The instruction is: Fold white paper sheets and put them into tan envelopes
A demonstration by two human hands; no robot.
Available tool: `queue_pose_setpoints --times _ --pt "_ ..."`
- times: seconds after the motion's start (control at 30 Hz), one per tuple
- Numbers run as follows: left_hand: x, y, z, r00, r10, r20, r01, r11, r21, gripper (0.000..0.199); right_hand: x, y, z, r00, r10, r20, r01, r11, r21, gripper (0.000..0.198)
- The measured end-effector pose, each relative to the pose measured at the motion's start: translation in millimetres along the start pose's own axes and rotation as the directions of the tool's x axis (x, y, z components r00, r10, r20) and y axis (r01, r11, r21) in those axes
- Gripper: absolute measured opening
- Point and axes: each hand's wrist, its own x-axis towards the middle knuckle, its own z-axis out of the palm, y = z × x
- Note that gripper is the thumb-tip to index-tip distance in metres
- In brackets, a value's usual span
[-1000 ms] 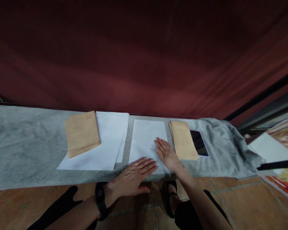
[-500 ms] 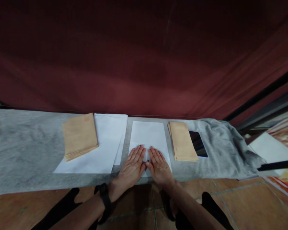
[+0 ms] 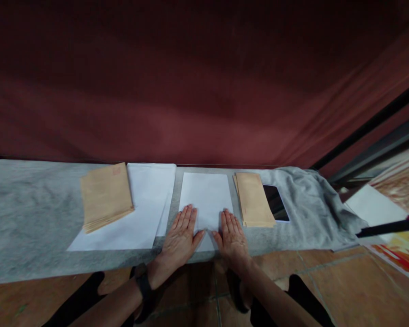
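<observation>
A white sheet of paper [image 3: 206, 193] lies on the grey cloth between my hands. My left hand [image 3: 181, 235] rests flat on its left edge, fingers stretched out and thumb pointing inward. On the opposite edge my right hand [image 3: 232, 236] lies palm down in the same way, its thumb near the left one but apart from it. To the left, a stack of brown envelopes [image 3: 106, 195] sits on more white paper [image 3: 150, 200]. Right of the middle sheet is a smaller pile of brown envelopes [image 3: 255, 200], partly covering a dark-screened phone or tablet [image 3: 276, 203].
The long narrow surface is draped in grey cloth [image 3: 30, 218], bunched up at the right end. A dark red fabric wall [image 3: 197, 113] rises behind it. Below are floor tiles [image 3: 341, 281]. A black bar [image 3: 388, 227] and printed sheets [image 3: 402, 254] are at far right.
My hands have slid apart from the middle of the sheet toward its left and right edges. The view has shifted slightly, and the envelopes stay where they lay.
</observation>
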Motion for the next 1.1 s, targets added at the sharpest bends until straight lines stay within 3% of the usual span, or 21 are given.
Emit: queue_pose_setpoints --times 0.87,1.1 --pt "0 -1 1 1.0 -0.011 0.019 0.01 1.0 0.027 0.071 -45 14 -24 1.0 -0.019 0.02 0.021 0.99 -0.137 0.078" --pt "1 -2 0 1.0 -0.004 0.018 0.004 1.0 0.004 0.073 -36 32 -33 0.999 -0.037 0.035 0.041 0.991 -0.128 0.072"
